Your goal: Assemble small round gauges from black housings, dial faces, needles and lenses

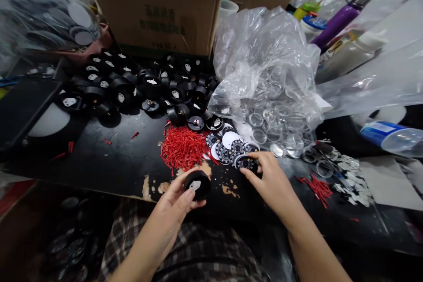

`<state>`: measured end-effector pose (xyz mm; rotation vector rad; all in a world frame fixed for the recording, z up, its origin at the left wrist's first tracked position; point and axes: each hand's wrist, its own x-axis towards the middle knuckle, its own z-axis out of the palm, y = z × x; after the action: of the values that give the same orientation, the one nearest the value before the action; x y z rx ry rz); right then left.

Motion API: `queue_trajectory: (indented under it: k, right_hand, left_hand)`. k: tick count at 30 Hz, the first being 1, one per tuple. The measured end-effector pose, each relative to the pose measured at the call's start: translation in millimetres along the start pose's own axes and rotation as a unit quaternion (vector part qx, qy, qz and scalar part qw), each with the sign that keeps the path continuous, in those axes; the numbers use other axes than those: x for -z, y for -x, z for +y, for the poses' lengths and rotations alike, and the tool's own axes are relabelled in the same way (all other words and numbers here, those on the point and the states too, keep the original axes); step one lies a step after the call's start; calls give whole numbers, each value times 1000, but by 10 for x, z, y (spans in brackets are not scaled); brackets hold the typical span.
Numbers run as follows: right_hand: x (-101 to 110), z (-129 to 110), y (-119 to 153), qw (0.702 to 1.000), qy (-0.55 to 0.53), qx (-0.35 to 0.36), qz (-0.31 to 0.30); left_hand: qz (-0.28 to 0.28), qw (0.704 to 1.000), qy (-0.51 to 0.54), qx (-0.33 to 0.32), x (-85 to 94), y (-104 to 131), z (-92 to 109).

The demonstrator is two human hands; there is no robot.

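Observation:
Near the front edge of the black table, my left hand point(180, 196) is closed around a round black housing point(200, 189) with a whitish plate inside it. To its right, my right hand point(266, 172) pinches a black dial disc point(246, 163) with pale markings at the near end of a loose pile of dials point(224, 154). Some discs in that pile show plain white faces. A heap of small red pointers point(183, 147) lies just beyond my left hand. Behind it, many more black housings point(152, 81) are crowded together.
A clear plastic bag point(264, 53) spills transparent rings point(274, 123) behind the dials. On the right lie white metal pieces point(353, 180) and a smaller red pointer pile point(319, 189). A cardboard box point(155, 9) stands at the back, a purple bottle point(340, 20) at the back right.

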<state>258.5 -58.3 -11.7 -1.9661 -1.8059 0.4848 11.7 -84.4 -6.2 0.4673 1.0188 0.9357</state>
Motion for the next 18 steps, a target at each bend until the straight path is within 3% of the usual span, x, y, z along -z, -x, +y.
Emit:
queue_trajectory:
  k: [7,11,13,16,18]
  right_hand:
    - [10,-102,-32,988,-140,-48,39]
    - [50,-272,-16,983,-172,34,59]
    - [31,-435,26,978,-199,62,-5]
    - [-37,-674,92,960,-239,45,-137]
    - [-80,-772,114,952,-266,30,-145]
  left_hand:
    - [-4,999,41,-27,-61,48,-10]
    - [1,995,77,-59,-54,46,-44]
    - [-23,992,96,-74,-82,37,-54]
    - [-43,990,115,-65,-121,21,-44]
    - [-26,989,130,-61,-125,9,-21]
